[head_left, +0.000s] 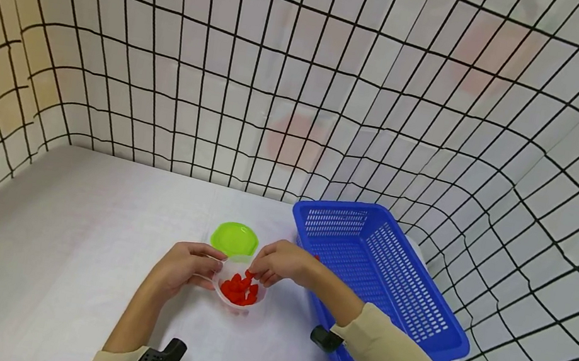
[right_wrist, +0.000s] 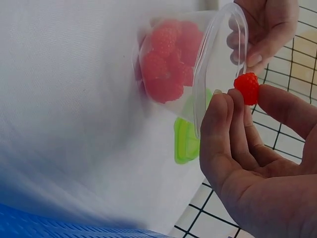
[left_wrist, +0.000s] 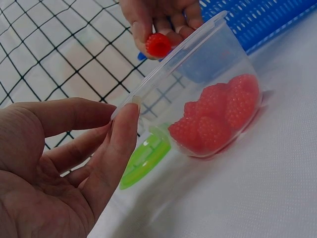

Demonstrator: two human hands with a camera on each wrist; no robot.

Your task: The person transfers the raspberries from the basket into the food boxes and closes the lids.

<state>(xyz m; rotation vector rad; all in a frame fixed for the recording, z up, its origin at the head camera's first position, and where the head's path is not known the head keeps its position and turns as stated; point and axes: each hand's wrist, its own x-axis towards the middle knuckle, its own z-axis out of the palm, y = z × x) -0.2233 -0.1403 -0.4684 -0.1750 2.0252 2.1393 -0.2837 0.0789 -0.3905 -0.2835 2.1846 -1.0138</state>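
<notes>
A clear plastic container (left_wrist: 173, 94) stands on the white table with several red raspberries (left_wrist: 213, 121) inside. My left hand (head_left: 187, 267) pinches the container's rim between thumb and fingers at its left side. Over the right side of the opening, my right hand (head_left: 280, 263) holds a single raspberry (right_wrist: 247, 89) between thumb and fingertips. In the left wrist view that raspberry's hollow end shows, just above the rim. A light green lid (head_left: 235, 240) lies on the table right behind the container.
To the right stands a blue perforated basket (head_left: 424, 267), with a bit of red (head_left: 317, 257) near its left rim, partly behind my right wrist. A black wire grid (head_left: 261, 73) encloses the back and sides of the white table (head_left: 55, 243).
</notes>
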